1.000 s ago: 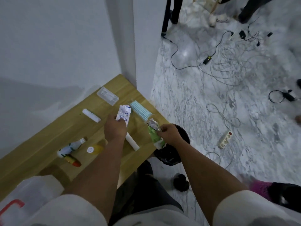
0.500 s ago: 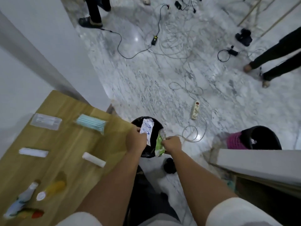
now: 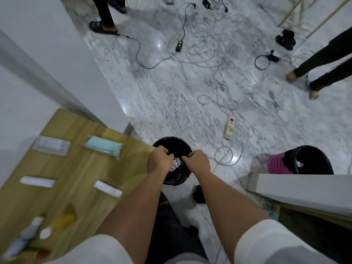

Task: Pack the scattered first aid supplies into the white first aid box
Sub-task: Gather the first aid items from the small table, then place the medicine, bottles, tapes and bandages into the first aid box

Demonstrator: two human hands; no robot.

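Comparing with a second ago, both hands have left the table (image 3: 72,168) and now hang over the black bin (image 3: 172,143) beside it; the two wrappers lifted from the table are evidently waste, clearing clutter before packing. The left hand (image 3: 160,161) is curled, with crinkled foil (image 3: 176,162) at its fingertips (release or hold cannot be told). The right hand (image 3: 198,161) is curled; its contents are hidden. The mask pack (image 3: 103,146) and white rolls (image 3: 107,188) remain on the table. The first aid box is out of view.
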